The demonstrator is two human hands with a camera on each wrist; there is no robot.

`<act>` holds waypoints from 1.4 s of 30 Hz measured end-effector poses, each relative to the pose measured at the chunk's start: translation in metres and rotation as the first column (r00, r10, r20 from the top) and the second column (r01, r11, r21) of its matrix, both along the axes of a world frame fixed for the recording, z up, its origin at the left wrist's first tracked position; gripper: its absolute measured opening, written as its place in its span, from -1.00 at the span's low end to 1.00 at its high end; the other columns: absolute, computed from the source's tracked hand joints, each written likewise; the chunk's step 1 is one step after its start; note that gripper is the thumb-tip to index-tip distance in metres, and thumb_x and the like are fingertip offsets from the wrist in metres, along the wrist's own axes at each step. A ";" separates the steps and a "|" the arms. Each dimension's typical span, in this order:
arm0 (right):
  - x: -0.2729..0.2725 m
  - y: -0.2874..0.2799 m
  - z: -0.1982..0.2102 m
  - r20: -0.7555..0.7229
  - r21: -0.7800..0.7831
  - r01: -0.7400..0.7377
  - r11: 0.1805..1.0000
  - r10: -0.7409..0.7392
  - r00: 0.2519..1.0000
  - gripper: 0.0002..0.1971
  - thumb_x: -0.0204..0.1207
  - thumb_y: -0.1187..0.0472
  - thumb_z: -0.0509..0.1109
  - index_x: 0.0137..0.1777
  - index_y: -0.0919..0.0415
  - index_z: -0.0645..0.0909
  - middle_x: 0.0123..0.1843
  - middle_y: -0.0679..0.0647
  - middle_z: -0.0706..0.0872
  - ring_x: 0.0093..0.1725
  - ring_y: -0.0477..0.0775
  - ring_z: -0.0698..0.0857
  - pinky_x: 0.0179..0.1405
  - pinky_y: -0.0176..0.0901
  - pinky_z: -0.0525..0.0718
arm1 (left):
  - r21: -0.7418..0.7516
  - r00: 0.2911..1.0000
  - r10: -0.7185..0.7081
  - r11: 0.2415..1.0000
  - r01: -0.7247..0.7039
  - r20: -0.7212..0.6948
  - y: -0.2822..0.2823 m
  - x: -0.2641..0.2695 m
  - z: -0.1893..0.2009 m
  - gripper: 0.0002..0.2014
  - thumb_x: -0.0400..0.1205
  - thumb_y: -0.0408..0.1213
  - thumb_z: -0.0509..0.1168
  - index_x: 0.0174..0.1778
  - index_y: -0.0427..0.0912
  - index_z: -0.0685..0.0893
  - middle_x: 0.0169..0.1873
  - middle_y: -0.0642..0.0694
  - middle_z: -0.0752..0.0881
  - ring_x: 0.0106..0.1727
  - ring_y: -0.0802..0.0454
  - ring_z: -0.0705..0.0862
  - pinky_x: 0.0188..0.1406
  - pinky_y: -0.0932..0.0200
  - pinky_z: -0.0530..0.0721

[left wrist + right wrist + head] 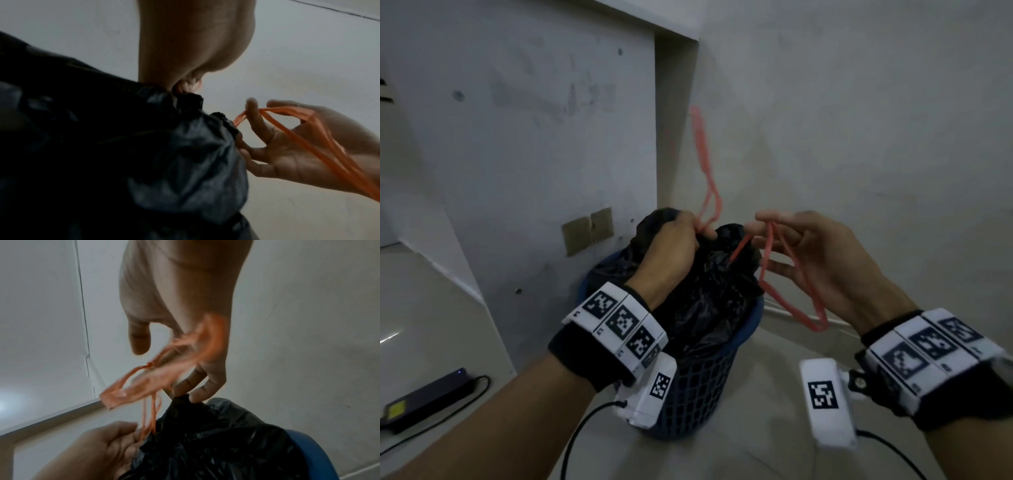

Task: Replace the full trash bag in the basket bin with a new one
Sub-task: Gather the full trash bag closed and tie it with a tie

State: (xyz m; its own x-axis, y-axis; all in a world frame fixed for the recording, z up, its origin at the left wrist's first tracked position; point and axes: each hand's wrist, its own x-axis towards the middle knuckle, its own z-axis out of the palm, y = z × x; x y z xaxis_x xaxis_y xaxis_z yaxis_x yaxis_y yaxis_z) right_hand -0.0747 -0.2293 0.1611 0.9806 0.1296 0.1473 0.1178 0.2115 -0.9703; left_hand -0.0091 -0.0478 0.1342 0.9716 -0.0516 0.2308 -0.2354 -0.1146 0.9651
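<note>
A blue mesh basket bin [702, 387] stands on the floor against the wall, its rim [314, 456] showing in the right wrist view. A full black trash bag [709, 291] sits in it, its mouth gathered. My left hand [674, 246] grips the bunched neck of the bag [185, 100] together with the red drawstring [703, 161], one loop of which flies up. My right hand [811, 253] pinches another drawstring loop [791, 301] between thumb and index finger [254, 116]; that loop hangs below the palm. The lower fingertips [197, 395] touch the bag top [216, 434].
A black power adapter [428, 394] with a cable lies on the floor at left. Two tan wall plates [589, 229] sit just behind the bin. A white panel [517, 137] stands left of the corner and a plain wall [859, 120] right.
</note>
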 end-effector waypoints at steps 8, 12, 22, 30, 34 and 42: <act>0.011 0.016 -0.003 0.181 -0.144 0.176 0.974 -0.149 0.972 -0.81 0.58 0.35 0.33 0.12 0.15 0.67 0.05 0.01 0.84 0.04 -0.12 0.78 0.06 -0.14 0.63 | 0.215 0.992 -0.003 0.976 -0.024 0.122 0.001 -0.003 -0.007 -0.63 0.65 -0.07 0.27 -0.35 -0.22 0.77 -0.46 -0.27 0.71 -0.45 0.04 0.53 -0.39 0.06 0.51; 0.011 0.029 0.004 0.265 -0.124 0.300 0.946 -0.260 0.929 -0.88 0.57 0.24 0.40 -0.16 0.25 0.69 -0.11 0.17 0.82 -0.28 -0.23 0.76 -0.32 -0.47 0.63 | 0.271 0.984 -0.053 0.962 0.005 0.170 0.000 -0.012 -0.007 -0.65 0.62 -0.05 0.33 -0.43 -0.14 0.76 -0.57 -0.07 0.66 -0.56 0.22 0.48 -0.46 0.29 0.42; 0.036 0.045 -0.020 0.566 -0.577 0.514 0.635 -0.142 0.812 -0.80 0.68 -0.02 0.18 -0.18 -0.08 0.52 -0.35 -0.05 0.64 -0.30 -0.01 0.62 -0.25 0.01 0.58 | 0.259 0.947 -0.209 0.955 0.144 0.243 0.003 -0.028 -0.001 -0.76 0.70 -0.26 0.21 -0.08 -0.16 0.79 -0.22 -0.05 0.80 -0.19 0.08 0.74 -0.08 0.15 0.66; 0.041 0.050 -0.031 0.674 -0.615 0.662 0.429 -0.150 0.723 -0.72 0.63 -0.10 0.02 -0.21 -0.08 0.47 -0.28 -0.10 0.36 -0.09 0.01 0.42 -0.04 -0.01 0.38 | 0.217 0.922 -0.220 0.964 0.154 0.320 0.006 -0.031 -0.004 -0.74 0.68 -0.38 0.21 0.17 -0.11 0.76 0.06 0.09 0.78 0.13 0.25 0.70 0.22 0.32 0.59; 0.039 0.054 -0.032 0.738 -0.611 0.754 0.239 -0.173 0.653 -0.61 0.60 -0.07 -0.02 -0.06 -0.01 0.65 -0.16 -0.09 0.32 -0.03 -0.05 0.25 0.00 -0.03 0.26 | 0.210 0.944 -0.098 0.977 0.031 0.316 0.008 -0.031 -0.009 -0.87 0.63 -0.27 0.31 0.07 -0.03 0.58 -0.07 0.06 0.74 -0.02 0.18 0.71 0.07 0.15 0.68; 0.033 0.055 -0.026 0.633 -0.692 0.675 0.254 -0.236 0.737 -0.80 0.67 0.02 0.11 0.09 -0.04 0.56 -0.12 -0.17 0.46 0.17 0.05 0.38 0.12 0.00 0.24 | 0.546 0.783 -0.006 0.721 -0.427 0.622 0.021 -0.026 -0.023 -0.73 0.60 -0.16 0.18 0.05 0.18 0.76 -0.09 0.11 0.67 0.03 0.00 0.59 0.20 -0.27 0.47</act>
State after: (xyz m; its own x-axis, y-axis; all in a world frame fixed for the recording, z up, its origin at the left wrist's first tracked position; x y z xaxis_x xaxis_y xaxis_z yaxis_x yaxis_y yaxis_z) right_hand -0.0421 -0.1742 0.1352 0.8110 -0.0602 0.5819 0.2271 -0.8843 -0.4080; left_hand -0.0353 -0.0272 0.1113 0.6789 -0.2031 0.7056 -0.5711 -0.7501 0.3335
